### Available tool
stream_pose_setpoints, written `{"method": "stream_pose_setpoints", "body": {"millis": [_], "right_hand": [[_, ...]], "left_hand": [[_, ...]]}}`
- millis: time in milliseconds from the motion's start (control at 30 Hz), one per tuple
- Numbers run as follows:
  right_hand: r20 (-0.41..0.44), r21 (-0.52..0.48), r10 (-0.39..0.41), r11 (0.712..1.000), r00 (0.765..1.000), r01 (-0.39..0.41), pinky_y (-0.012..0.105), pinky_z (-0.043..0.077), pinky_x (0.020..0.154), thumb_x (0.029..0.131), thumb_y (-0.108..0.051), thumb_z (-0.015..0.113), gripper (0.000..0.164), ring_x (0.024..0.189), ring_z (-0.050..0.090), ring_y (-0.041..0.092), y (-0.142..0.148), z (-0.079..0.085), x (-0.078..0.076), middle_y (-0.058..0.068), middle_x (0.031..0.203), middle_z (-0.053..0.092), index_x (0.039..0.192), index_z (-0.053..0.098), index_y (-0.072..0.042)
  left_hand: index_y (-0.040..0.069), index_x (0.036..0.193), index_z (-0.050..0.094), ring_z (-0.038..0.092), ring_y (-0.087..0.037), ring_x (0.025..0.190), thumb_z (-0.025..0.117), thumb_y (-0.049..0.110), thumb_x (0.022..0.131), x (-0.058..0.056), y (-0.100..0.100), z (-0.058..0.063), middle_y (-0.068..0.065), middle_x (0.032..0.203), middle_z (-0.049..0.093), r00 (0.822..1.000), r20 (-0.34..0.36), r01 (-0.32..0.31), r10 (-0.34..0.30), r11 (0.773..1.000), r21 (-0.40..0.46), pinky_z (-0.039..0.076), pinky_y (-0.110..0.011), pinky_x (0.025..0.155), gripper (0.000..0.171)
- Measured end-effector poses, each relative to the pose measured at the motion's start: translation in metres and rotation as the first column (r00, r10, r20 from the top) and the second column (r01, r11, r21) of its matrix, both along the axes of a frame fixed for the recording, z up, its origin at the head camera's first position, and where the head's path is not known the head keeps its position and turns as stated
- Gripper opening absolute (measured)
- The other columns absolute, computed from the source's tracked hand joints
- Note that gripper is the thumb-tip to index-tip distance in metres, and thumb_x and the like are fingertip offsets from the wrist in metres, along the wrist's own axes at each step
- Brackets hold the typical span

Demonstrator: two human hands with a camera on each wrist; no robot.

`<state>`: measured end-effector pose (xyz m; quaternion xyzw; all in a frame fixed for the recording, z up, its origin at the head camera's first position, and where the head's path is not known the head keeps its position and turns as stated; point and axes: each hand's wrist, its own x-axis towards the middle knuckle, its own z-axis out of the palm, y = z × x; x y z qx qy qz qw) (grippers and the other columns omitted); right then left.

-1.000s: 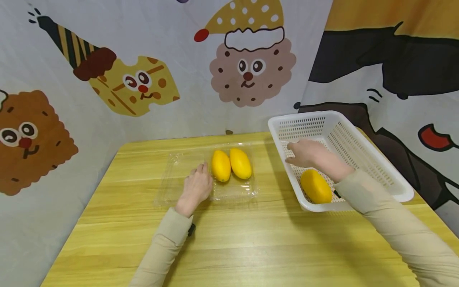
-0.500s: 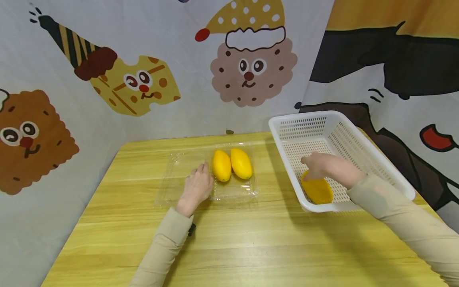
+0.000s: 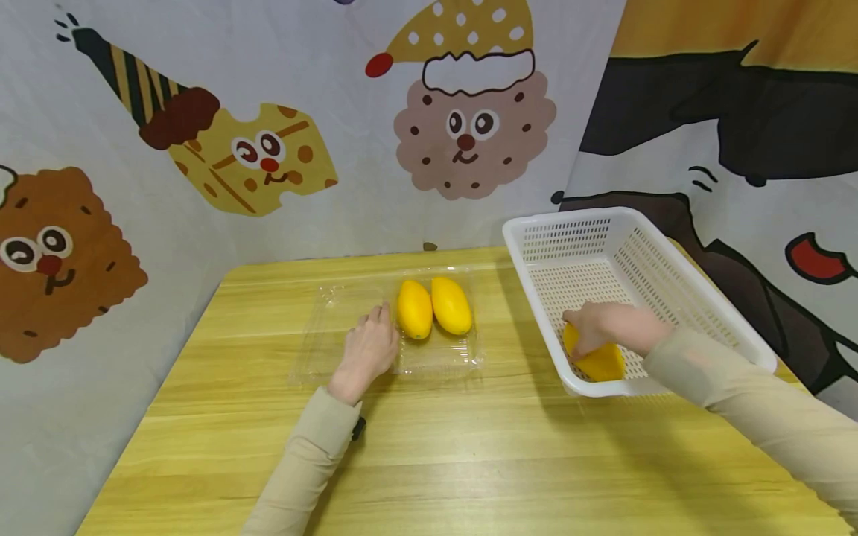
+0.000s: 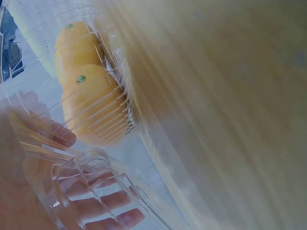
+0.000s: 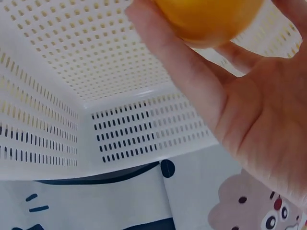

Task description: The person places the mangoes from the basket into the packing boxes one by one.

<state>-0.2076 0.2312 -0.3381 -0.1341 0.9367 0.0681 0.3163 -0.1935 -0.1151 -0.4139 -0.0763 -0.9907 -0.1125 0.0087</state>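
Observation:
In the white basket [image 3: 563, 218], my right hand [image 3: 595, 327] grips a yellow mango [image 3: 605, 366] near the front left corner. The right wrist view shows thumb and fingers round this mango [image 5: 211, 21], its far end cut off by the frame. My left hand [image 3: 371, 342] holds the middle of an opened clear plastic box [image 3: 436, 363]. Through the clear plastic, its curled fingers [image 4: 103, 203] show in the left wrist view. Two more mangoes, one on the left [image 3: 415, 309] and one on the right [image 3: 452, 306], lie side by side in the box's right half.
The wooden table [image 3: 429, 461] carries both box and basket, with a gap between them. A cartoon-printed cloth [image 3: 362, 179] hangs right behind the table's back edge. The basket's raised walls surround my right hand.
My right hand has moved from the basket's left side toward the front, down onto the mango, and its fingers have closed round it. The left hand and the box have stayed in place.

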Motion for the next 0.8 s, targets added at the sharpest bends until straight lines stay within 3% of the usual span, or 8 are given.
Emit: {"method": "stream_pose_setpoints", "body": {"millis": [467, 800], "right_hand": [[0.001, -0.042, -0.040, 0.998, 0.999, 0.040, 0.057, 0.048, 0.093, 0.074, -0.036, 0.077, 0.095, 0.097, 0.057, 0.030, -0.002, -0.021, -0.001, 0.033, 0.127, 0.053, 0.145, 0.028, 0.003], [-0.036, -0.035, 0.009, 0.999, 0.999, -0.010, 0.055, 0.050, 0.091, 0.073, -0.032, 0.077, 0.091, 0.094, 0.057, 0.029, -0.002, -0.025, -0.002, 0.032, 0.126, 0.053, 0.143, 0.032, 0.004]], "left_hand": [[-0.003, 0.145, 0.031, 0.051, -0.039, 0.125, 0.037, 0.023, 0.099, 0.000, -0.001, 0.002, -0.021, 0.144, 0.045, 1.000, 0.017, 0.001, -0.001, 1.000, 0.001, 0.052, -0.053, 0.092, 0.053], [-0.002, 0.146, 0.031, 0.050, -0.040, 0.126, 0.036, 0.023, 0.100, -0.001, 0.000, 0.001, -0.021, 0.145, 0.044, 1.000, 0.019, -0.001, 0.001, 1.000, 0.008, 0.051, -0.054, 0.094, 0.053]]}}
